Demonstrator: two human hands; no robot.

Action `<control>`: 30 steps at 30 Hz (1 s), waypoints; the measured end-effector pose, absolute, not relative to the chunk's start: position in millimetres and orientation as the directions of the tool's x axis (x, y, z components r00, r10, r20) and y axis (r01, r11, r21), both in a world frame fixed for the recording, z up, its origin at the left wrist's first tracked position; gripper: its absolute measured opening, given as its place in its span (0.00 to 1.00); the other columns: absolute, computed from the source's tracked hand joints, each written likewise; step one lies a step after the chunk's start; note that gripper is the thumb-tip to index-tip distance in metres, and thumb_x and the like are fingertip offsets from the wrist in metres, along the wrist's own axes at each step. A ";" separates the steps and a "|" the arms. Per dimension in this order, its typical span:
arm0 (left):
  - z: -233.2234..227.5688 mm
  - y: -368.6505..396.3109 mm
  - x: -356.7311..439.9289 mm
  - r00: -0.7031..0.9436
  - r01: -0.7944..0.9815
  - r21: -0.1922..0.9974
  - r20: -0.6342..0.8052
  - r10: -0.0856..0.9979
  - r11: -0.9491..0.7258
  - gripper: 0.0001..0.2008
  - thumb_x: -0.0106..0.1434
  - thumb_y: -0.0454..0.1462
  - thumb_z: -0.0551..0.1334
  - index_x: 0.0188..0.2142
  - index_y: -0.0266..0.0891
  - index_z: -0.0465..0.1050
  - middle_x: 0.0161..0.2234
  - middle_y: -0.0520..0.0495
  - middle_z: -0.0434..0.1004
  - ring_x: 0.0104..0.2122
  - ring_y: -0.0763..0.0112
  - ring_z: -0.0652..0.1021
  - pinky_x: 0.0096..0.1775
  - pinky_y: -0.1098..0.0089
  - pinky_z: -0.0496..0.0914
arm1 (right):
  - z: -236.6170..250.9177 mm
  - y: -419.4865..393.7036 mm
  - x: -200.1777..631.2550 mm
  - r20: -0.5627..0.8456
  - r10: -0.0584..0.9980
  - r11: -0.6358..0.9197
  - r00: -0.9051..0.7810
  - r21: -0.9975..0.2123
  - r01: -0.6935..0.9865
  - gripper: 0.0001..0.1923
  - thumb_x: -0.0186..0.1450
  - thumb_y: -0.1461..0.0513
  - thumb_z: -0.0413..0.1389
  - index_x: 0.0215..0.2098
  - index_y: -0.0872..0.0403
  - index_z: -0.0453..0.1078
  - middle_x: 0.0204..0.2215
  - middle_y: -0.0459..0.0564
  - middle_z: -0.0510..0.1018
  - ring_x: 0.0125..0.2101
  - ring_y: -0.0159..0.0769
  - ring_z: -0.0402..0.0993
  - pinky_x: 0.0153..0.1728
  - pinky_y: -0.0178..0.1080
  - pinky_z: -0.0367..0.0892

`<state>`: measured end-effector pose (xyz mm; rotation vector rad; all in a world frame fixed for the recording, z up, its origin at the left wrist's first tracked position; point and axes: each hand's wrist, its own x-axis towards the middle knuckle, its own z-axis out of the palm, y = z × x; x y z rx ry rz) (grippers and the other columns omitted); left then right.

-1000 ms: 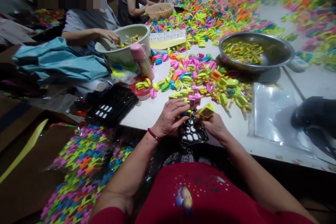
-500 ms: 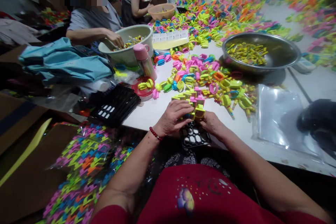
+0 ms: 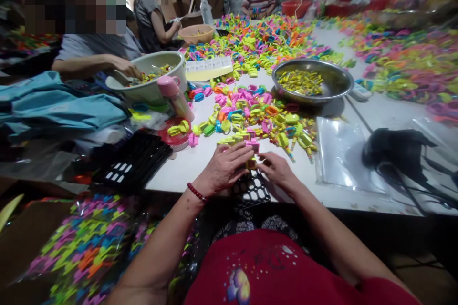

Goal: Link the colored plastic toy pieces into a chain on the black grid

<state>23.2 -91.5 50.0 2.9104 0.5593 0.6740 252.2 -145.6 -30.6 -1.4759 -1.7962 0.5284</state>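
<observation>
The yellow piece (image 3: 251,162), a second ago raised in the right hand (image 3: 277,170), now sits pinched between both hands' fingertips at the black grid tray's (image 3: 252,190) 12 o'clock edge; the left hand (image 3: 227,167) stays curled over it.

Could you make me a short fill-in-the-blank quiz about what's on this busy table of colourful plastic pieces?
1. Both hands, left hand and right hand, meet over a black ____ tray at the table edge.
2. The metal bowl holds mostly ____ pieces.
3. The bottle beside the pale basin has a ____ cap.
4. The left wrist wears a ____ bead bracelet.

Missing words: grid; yellow; pink; red
</observation>
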 end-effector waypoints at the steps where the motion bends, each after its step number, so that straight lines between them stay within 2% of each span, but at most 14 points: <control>1: 48.2 -91.2 22.8 0.830 0.327 0.184 0.413 0.375 -0.927 0.25 0.67 0.38 0.60 0.63 0.45 0.61 0.59 0.41 0.69 0.62 0.61 0.66 0.58 0.58 0.58 | -31.2 -147.8 266.3 0.293 0.955 0.175 0.044 -0.677 0.715 0.12 0.65 0.58 0.57 0.45 0.55 0.70 0.37 0.53 0.75 0.32 0.37 0.72 0.35 0.38 0.68; 3: 44.9 -90.4 20.9 0.819 0.327 0.199 0.429 0.382 -0.924 0.24 0.67 0.39 0.60 0.62 0.44 0.62 0.59 0.40 0.70 0.62 0.61 0.67 0.57 0.58 0.58 | -32.5 -150.7 295.2 0.297 0.932 -0.014 0.207 -0.541 0.841 0.16 0.64 0.56 0.59 0.46 0.56 0.69 0.40 0.57 0.74 0.35 0.42 0.71 0.35 0.40 0.67; 5: 43.1 -89.6 18.9 0.811 0.329 0.211 0.436 0.390 -0.920 0.23 0.67 0.39 0.60 0.61 0.44 0.63 0.59 0.40 0.70 0.62 0.61 0.67 0.56 0.58 0.58 | -32.7 -151.3 317.3 0.259 0.927 -0.161 0.272 -0.381 0.910 0.14 0.64 0.57 0.58 0.44 0.57 0.69 0.40 0.60 0.73 0.37 0.45 0.71 0.36 0.41 0.65; 8: 42.9 -89.7 18.0 0.809 0.326 0.235 0.432 0.399 -0.916 0.22 0.67 0.38 0.60 0.60 0.43 0.64 0.59 0.40 0.70 0.62 0.61 0.67 0.56 0.58 0.58 | -32.5 -150.5 327.3 0.166 0.947 -0.222 0.274 -0.279 0.934 0.09 0.67 0.61 0.51 0.39 0.58 0.70 0.36 0.60 0.74 0.35 0.45 0.70 0.35 0.41 0.62; 11: 43.0 -90.8 19.4 0.804 0.325 0.267 0.426 0.414 -0.907 0.23 0.66 0.38 0.61 0.59 0.43 0.64 0.60 0.40 0.69 0.61 0.61 0.67 0.56 0.58 0.59 | -37.2 -150.9 314.9 0.132 0.964 -0.172 0.231 -0.351 0.921 0.12 0.69 0.61 0.46 0.40 0.57 0.71 0.32 0.57 0.75 0.32 0.44 0.70 0.34 0.41 0.61; 14: 42.7 -91.3 20.4 0.804 0.335 0.272 0.417 0.425 -0.902 0.23 0.66 0.39 0.61 0.60 0.43 0.64 0.61 0.39 0.67 0.62 0.60 0.67 0.56 0.57 0.59 | -45.0 -152.3 298.1 0.185 0.964 -0.092 0.190 -0.438 0.894 0.17 0.70 0.61 0.44 0.52 0.58 0.67 0.36 0.58 0.77 0.34 0.44 0.71 0.35 0.41 0.63; 16: 42.5 -91.1 20.3 0.810 0.336 0.268 0.408 0.422 -0.903 0.22 0.67 0.39 0.60 0.60 0.42 0.63 0.61 0.38 0.67 0.62 0.60 0.66 0.57 0.56 0.59 | -46.2 -153.1 290.3 0.232 0.960 -0.037 0.154 -0.442 0.896 0.19 0.70 0.61 0.43 0.55 0.60 0.65 0.40 0.60 0.76 0.37 0.45 0.72 0.38 0.42 0.64; 20: 41.7 -90.1 19.3 0.817 0.318 0.262 0.412 0.404 -0.911 0.22 0.67 0.39 0.59 0.60 0.41 0.63 0.61 0.38 0.66 0.62 0.60 0.66 0.56 0.56 0.59 | -32.8 -158.7 280.7 0.272 0.960 0.058 0.067 -0.430 0.901 0.17 0.71 0.55 0.48 0.48 0.57 0.69 0.40 0.59 0.74 0.38 0.44 0.72 0.39 0.41 0.65; 24: 41.7 -90.6 18.9 0.812 0.333 0.266 0.406 0.418 -0.905 0.22 0.67 0.39 0.59 0.60 0.43 0.62 0.62 0.40 0.65 0.63 0.62 0.65 0.57 0.57 0.59 | -20.9 -172.6 273.0 0.201 0.980 0.084 -0.004 -0.389 0.918 0.20 0.67 0.46 0.53 0.42 0.54 0.70 0.35 0.53 0.73 0.32 0.40 0.71 0.33 0.39 0.63; 27: 45.2 -91.6 18.9 0.819 0.347 0.269 0.380 0.430 -0.898 0.22 0.67 0.39 0.59 0.60 0.44 0.62 0.62 0.41 0.65 0.63 0.63 0.65 0.58 0.57 0.58 | -23.3 -182.4 273.9 0.086 0.996 0.028 0.004 -0.365 0.931 0.18 0.66 0.47 0.54 0.37 0.53 0.70 0.33 0.51 0.73 0.30 0.39 0.71 0.30 0.37 0.61; 30: 51.8 -91.6 20.8 0.821 0.359 0.266 0.365 0.439 -0.894 0.20 0.67 0.41 0.59 0.58 0.44 0.65 0.61 0.42 0.67 0.62 0.62 0.66 0.58 0.57 0.56 | -26.0 -187.0 278.4 -0.003 1.000 -0.005 0.004 -0.462 0.887 0.13 0.67 0.52 0.52 0.33 0.52 0.71 0.30 0.49 0.74 0.30 0.37 0.71 0.31 0.37 0.61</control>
